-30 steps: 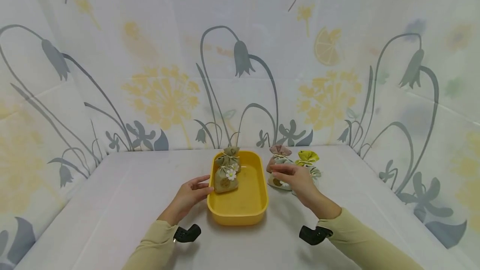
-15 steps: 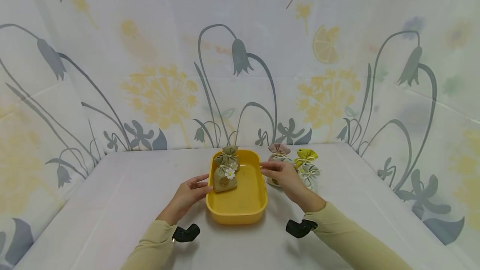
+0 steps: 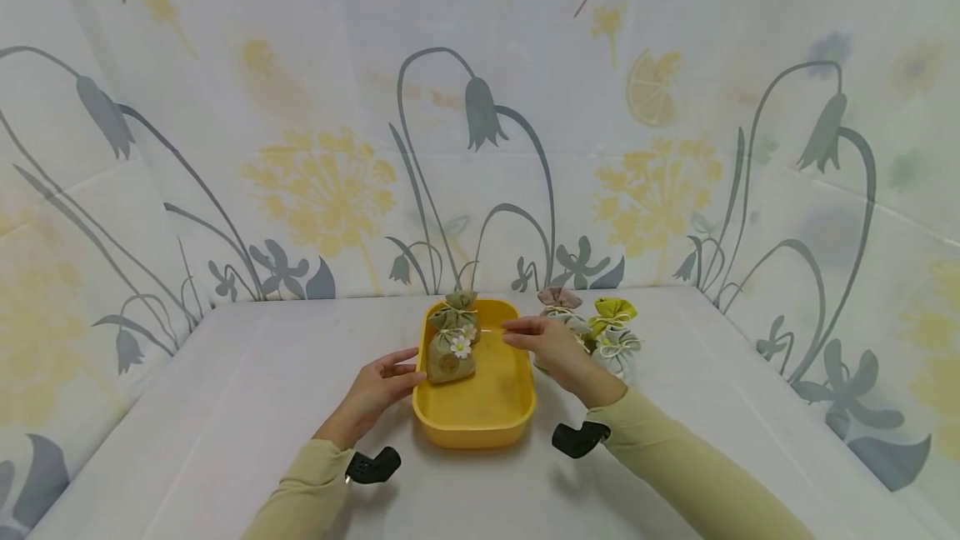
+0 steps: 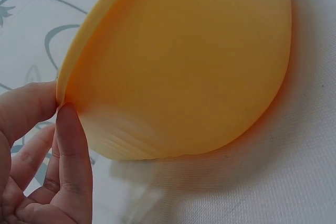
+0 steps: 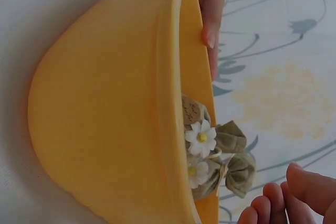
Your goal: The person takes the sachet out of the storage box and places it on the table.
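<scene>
A yellow plastic tub (image 3: pixel 480 415) stands on the table in front of me. My left hand (image 3: pixel 375 398) pinches its left rim; the left wrist view shows thumb and finger (image 4: pixel 73 156) meeting at the edge. Two olive-green drawstring sachets lie along the tub's left side: a front sachet (image 3: pixel 450 367) with a white cloth flower, and a rear sachet (image 3: pixel 462 302) partly behind it. Over the tub's right rim hovers my right hand (image 3: pixel 558 357), fingers slightly bent. Nothing shows between its thumb and fingertips (image 5: pixel 295 177) in the right wrist view.
Right of the tub sit several more sachets: a pink one (image 3: pixel 559 298), a yellow-green one (image 3: pixel 613 308) and a pale grey-green one (image 3: pixel 618 352). Another pale sachet (image 3: pixel 572 322) is half hidden behind my right hand. A flower-printed cloth (image 3: pixel 480 190) hangs behind the white table (image 3: pixel 285 365).
My right hand has moved left, from above the sachets at the right to over the tub's right rim. My left hand keeps its grip on the tub, and the sachets lie where they were.
</scene>
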`<action>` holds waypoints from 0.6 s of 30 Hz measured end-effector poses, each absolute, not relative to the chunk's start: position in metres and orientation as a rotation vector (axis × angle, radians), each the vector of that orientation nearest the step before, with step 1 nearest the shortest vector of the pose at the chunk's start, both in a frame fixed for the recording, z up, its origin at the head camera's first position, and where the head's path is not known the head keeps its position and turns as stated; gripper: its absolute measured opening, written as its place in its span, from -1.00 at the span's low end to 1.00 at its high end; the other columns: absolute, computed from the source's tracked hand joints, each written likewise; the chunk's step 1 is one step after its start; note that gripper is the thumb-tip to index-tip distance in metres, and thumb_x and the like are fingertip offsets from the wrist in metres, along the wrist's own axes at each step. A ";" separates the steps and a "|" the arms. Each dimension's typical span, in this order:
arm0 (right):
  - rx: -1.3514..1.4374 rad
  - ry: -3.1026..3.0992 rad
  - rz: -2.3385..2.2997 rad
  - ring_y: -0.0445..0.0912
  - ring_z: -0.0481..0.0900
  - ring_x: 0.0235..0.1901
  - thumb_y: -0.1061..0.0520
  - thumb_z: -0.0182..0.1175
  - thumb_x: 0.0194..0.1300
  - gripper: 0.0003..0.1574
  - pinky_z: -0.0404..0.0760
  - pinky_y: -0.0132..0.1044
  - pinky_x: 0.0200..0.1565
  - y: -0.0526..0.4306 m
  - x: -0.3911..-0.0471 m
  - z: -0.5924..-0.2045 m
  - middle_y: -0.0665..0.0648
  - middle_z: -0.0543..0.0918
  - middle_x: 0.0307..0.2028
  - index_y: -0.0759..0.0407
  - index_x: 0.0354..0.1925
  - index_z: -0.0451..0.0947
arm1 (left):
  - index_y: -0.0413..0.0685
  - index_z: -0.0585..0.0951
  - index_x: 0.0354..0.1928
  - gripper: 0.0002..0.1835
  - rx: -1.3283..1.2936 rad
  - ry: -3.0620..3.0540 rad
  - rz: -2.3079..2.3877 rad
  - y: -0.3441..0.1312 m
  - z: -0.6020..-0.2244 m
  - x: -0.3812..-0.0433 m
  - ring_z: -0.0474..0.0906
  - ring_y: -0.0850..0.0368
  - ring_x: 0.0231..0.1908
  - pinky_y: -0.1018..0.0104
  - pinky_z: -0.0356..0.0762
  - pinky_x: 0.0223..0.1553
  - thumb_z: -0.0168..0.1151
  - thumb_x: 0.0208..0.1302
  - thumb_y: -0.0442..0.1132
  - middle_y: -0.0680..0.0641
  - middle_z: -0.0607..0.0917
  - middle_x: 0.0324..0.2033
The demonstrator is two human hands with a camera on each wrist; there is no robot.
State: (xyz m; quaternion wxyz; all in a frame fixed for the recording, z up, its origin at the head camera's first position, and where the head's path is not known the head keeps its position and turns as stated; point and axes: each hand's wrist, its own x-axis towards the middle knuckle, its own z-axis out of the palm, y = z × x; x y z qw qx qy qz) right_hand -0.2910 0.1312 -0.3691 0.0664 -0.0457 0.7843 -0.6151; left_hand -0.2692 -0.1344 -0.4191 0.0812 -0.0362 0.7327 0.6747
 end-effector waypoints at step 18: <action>-0.277 2.216 -1.849 0.09 0.44 0.08 0.23 0.16 0.28 -0.59 0.35 -0.08 0.18 0.105 -0.313 -0.358 0.25 0.51 0.08 0.39 0.07 0.48 | -0.19 0.44 0.21 -0.45 -0.108 2.195 2.023 -0.134 -0.420 -0.269 0.54 0.04 -0.12 0.16 0.54 -0.03 0.32 0.15 -0.29 -0.22 0.53 -0.04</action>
